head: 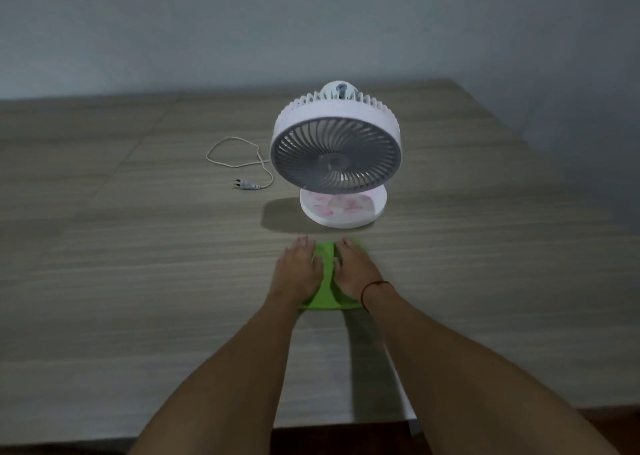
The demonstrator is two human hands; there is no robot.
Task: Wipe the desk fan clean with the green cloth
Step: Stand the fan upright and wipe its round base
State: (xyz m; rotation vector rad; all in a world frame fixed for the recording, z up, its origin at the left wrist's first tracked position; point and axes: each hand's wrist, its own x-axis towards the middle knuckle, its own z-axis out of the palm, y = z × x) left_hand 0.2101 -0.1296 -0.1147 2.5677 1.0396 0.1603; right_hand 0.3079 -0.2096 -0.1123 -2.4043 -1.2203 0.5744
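Observation:
A white desk fan with a grey front grille stands upright on a round base printed with pink petals. Just in front of the base, a green cloth lies flat on the wooden table. My left hand rests palm down on the cloth's left part, fingers spread. My right hand presses flat on its right part; a red string circles that wrist. Neither hand grips the cloth. Both hands are a short way in front of the fan and apart from it.
The fan's white cord loops on the table to the fan's left and ends in an unplugged plug. A grey wall rises behind the table. The table's near edge runs below my forearms.

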